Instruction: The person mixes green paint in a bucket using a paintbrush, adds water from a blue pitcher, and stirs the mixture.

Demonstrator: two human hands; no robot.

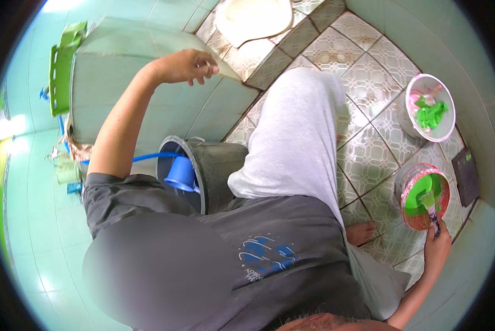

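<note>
I saw the right hand [438, 238] pinching a dark-handled, green-coated paintbrush [430, 207] inside a round, red-smeared plastic bucket [416, 222] of bright green paint [415, 196]; the left hand [195, 67] curled loosely, any hold unclear; wiping the paintbrush along the bucket's edge seemed wise against drips

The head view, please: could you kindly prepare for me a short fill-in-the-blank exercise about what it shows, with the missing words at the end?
1. The right hand holds a ____ by its dark handle.
2. The wet paint in the bucket at this hand is bright ____ in colour.
3. The dipper in the large dark grey bucket is ____ in colour.

Missing words: paintbrush; green; blue.
</note>
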